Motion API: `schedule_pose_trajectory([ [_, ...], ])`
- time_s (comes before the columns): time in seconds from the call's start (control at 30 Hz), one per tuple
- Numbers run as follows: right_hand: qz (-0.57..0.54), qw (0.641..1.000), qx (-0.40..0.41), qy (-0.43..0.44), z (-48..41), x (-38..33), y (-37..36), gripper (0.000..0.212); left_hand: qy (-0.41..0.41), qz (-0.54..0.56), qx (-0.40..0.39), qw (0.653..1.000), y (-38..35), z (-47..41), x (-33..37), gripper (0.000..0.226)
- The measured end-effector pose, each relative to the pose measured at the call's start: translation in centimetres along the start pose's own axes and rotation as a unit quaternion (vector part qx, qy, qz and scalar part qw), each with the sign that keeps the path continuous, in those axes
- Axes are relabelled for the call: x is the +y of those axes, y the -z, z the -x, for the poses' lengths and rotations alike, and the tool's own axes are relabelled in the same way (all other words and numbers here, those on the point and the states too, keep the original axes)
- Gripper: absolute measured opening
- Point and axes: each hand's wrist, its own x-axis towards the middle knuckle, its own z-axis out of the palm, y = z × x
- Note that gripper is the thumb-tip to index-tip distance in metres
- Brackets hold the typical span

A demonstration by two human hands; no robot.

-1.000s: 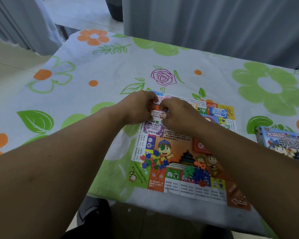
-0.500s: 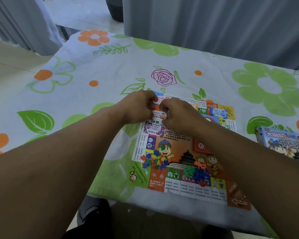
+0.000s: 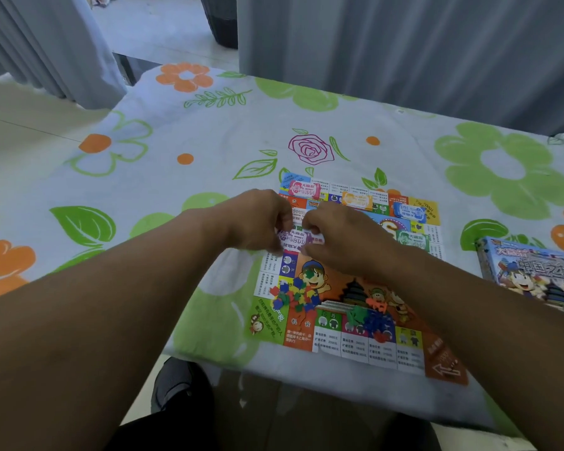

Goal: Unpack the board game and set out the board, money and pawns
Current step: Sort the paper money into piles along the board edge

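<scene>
— What are the hands doing?

— The left hand (image 3: 258,222) and right hand (image 3: 342,239) are knuckle to knuckle over the far half of the game board (image 3: 339,288). Both have their fingers curled in, pinching a small stack of purple play-money notes (image 3: 295,239) between them, the left at one end and the right at the other.

— Where is the rest of the money?

— Beyond the fingertips, along the board's far edge: a pink note (image 3: 303,188) just past the left hand's knuckles, an orange note (image 3: 357,200) beyond the right hand, and a blue note (image 3: 409,211) further out toward the far right corner. A green note (image 3: 412,240) lies just right of the right wrist.

— And the pawns?

— A heap of small coloured plastic pieces (image 3: 290,297) sits on the board nearer the person than the fingers, under the left forearm's side. A second cluster of green, blue and orange pieces (image 3: 368,315) lies beside the right forearm. I cannot tell which are pawns.

— The box?

— The game box (image 3: 534,275) lies on the flowered tablecloth (image 3: 176,151), well to the right of the right hand.
</scene>
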Motion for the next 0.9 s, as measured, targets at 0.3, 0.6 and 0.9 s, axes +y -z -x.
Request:
schedule_pose_trajectory([
  [0.3, 0.017, 1.0, -0.004, 0.004, 0.0, -0.4, -0.3, 0.025, -0.025, -0.044, 0.018, 0.999, -0.4, 0.2, 0.0, 0.03],
  [0.6, 0.005, 1.0, -0.002, 0.005, 0.1, -0.6, -0.5, 0.024, -0.035, -0.037, 0.026, 0.998, -0.5, 0.3, 0.3, 0.027],
  [0.9, -0.006, 1.0, -0.008, -0.002, 0.2, -1.1, -0.3, 0.028, -0.031, -0.036, 0.028, 0.999, -0.5, 0.4, 0.4, 0.026],
])
